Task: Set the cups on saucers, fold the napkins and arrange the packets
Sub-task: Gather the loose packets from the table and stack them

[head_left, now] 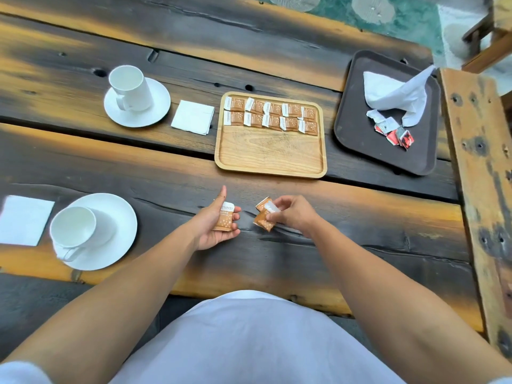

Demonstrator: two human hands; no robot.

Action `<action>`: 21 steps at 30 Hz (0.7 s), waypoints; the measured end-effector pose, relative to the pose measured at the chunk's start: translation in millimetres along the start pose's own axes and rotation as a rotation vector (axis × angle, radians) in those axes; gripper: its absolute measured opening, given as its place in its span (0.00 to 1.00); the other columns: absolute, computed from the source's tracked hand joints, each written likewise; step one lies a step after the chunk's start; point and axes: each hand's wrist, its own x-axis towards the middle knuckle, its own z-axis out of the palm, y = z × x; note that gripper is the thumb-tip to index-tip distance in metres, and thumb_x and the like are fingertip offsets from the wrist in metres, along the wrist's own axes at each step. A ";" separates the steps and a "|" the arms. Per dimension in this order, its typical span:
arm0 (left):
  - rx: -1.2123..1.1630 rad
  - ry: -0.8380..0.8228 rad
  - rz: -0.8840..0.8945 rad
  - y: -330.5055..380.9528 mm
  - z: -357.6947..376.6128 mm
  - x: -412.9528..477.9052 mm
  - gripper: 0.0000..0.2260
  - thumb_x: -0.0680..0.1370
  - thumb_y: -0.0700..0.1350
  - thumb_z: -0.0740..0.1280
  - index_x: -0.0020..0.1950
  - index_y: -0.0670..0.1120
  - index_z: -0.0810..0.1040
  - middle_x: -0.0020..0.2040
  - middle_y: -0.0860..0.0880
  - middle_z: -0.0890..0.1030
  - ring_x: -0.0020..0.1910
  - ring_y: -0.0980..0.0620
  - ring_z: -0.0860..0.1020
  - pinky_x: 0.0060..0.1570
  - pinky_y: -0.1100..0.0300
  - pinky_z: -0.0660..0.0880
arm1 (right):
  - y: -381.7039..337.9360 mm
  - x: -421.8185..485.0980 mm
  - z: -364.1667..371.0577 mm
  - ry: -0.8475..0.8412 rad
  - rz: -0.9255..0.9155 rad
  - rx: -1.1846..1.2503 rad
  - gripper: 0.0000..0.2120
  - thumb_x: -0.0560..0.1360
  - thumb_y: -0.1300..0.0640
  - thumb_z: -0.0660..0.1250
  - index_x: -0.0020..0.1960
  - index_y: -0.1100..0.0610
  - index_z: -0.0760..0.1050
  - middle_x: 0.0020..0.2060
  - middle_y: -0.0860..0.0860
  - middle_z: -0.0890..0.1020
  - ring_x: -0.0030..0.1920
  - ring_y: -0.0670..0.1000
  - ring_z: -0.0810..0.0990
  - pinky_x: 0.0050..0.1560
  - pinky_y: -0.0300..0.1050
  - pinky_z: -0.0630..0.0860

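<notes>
White cups [130, 87] and saucers [155, 106]; orange-brown, white-speckled packets [270, 115]; pale wooden tray [270, 153]; dark brown tray [360, 134] far right; red-and-white wrappers [396, 134].

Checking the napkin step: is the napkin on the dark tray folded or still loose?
Loose. The napkin lies crumpled on the dark tray, one corner sticking up, no flat square.

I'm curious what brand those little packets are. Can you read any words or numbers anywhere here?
Packet in the left hand: printing on its white strip, too blurred to read.
Packets on the wooden tray: too small.
Red packets on the dark tray: unreadable.
</notes>
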 end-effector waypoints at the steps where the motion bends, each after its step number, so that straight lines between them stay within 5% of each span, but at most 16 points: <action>1: -0.005 0.019 0.014 1.0 -0.2 -1.8 0.30 0.69 0.70 0.66 0.52 0.43 0.77 0.34 0.47 0.79 0.29 0.51 0.75 0.37 0.54 0.79 | -5.2 -3.4 1.2 -0.045 -0.019 -0.001 0.08 0.69 0.65 0.77 0.40 0.55 0.81 0.29 0.45 0.83 0.28 0.41 0.78 0.30 0.31 0.71; 5: -0.033 0.029 0.031 2.5 -2.2 -11.3 0.30 0.71 0.70 0.64 0.54 0.43 0.77 0.36 0.47 0.79 0.31 0.51 0.76 0.38 0.55 0.79 | -26.4 -16.5 12.5 -0.209 -0.085 0.049 0.02 0.75 0.64 0.72 0.45 0.64 0.82 0.35 0.56 0.80 0.31 0.48 0.72 0.30 0.38 0.70; 10: -0.046 -0.101 -0.034 -5.0 -2.0 -23.5 0.35 0.72 0.72 0.59 0.56 0.42 0.81 0.48 0.41 0.83 0.42 0.48 0.82 0.41 0.56 0.81 | -48.8 -25.3 35.6 -0.323 -0.156 0.040 0.01 0.74 0.65 0.72 0.45 0.62 0.83 0.32 0.52 0.83 0.30 0.47 0.74 0.29 0.37 0.74; 17: -0.065 -0.200 -0.071 -14.3 3.7 -28.7 0.38 0.68 0.74 0.63 0.50 0.39 0.81 0.43 0.39 0.81 0.38 0.46 0.78 0.44 0.53 0.80 | -52.0 -27.7 56.4 -0.212 -0.178 -0.098 0.06 0.71 0.62 0.76 0.41 0.60 0.80 0.25 0.48 0.79 0.22 0.43 0.73 0.24 0.34 0.70; 21: 0.009 -0.191 -0.051 -21.7 9.4 -26.1 0.31 0.69 0.71 0.64 0.44 0.42 0.80 0.36 0.43 0.78 0.33 0.50 0.77 0.38 0.57 0.79 | -42.6 -25.8 58.8 -0.115 -0.248 -0.184 0.11 0.69 0.60 0.78 0.38 0.56 0.75 0.27 0.46 0.77 0.21 0.39 0.73 0.23 0.28 0.67</action>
